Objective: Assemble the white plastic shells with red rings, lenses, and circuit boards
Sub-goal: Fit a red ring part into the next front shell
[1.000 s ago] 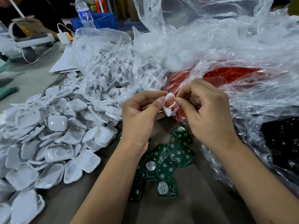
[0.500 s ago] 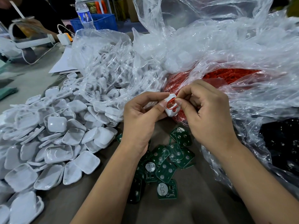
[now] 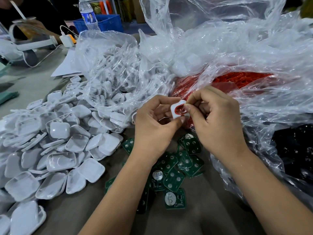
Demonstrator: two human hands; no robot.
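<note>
Left hand (image 3: 153,131): fingers curled round one shell (image 3: 176,110), thumb under its lower edge; held above the table, in front of the ring bag.
Right hand (image 3: 218,122): thumb and forefinger pinched at the shell's right edge, on the ring (image 3: 179,109).
Shell: one, white, open face toward the camera.
Ring: one, red, lying inside the shell; whether fully seated, cannot tell.
Boards (image 3: 174,168): green, a loose pile on the table (image 3: 211,216) below the hands; roughly a dozen visible, some overlapped.
Loose shells (image 3: 55,146): white, heaped at left; too many to count.
Shell bag (image 3: 110,72): one clear bag, more shells inside, behind the heap.
Ring bag (image 3: 240,82): one clear bag, red rings inside, uncountable, behind the hands.
Black parts (image 3: 294,153): in clear plastic at right; count unclear.
Bottle (image 3: 88,16): one, far left rear.
</note>
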